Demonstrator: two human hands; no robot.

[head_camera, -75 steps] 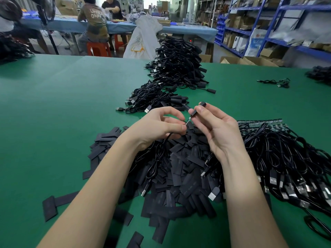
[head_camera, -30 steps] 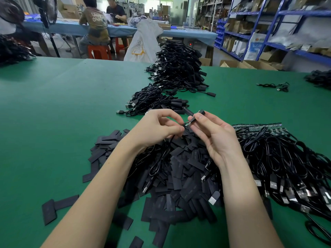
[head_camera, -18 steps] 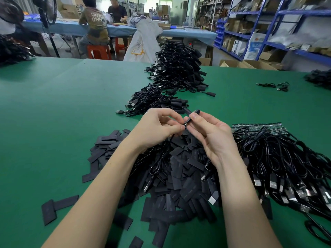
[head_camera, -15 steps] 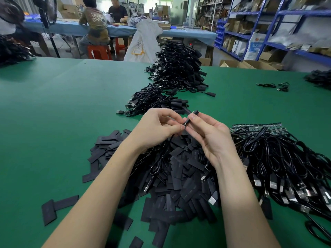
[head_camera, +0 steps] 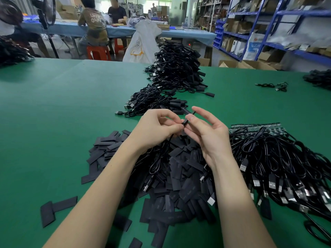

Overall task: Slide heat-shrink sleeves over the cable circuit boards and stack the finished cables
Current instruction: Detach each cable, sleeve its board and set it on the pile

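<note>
Left hand [head_camera: 157, 129] pinches cable [head_camera: 162, 158]; right hand [head_camera: 207, 135] pinches sleeve [head_camera: 187, 119]

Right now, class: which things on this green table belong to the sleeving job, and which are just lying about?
Job:
- left hand, right hand, pinching the sleeve
- loose sleeves
- unsleeved cables
- finished cables

Lying about:
- stray cable
- far black heap
</note>
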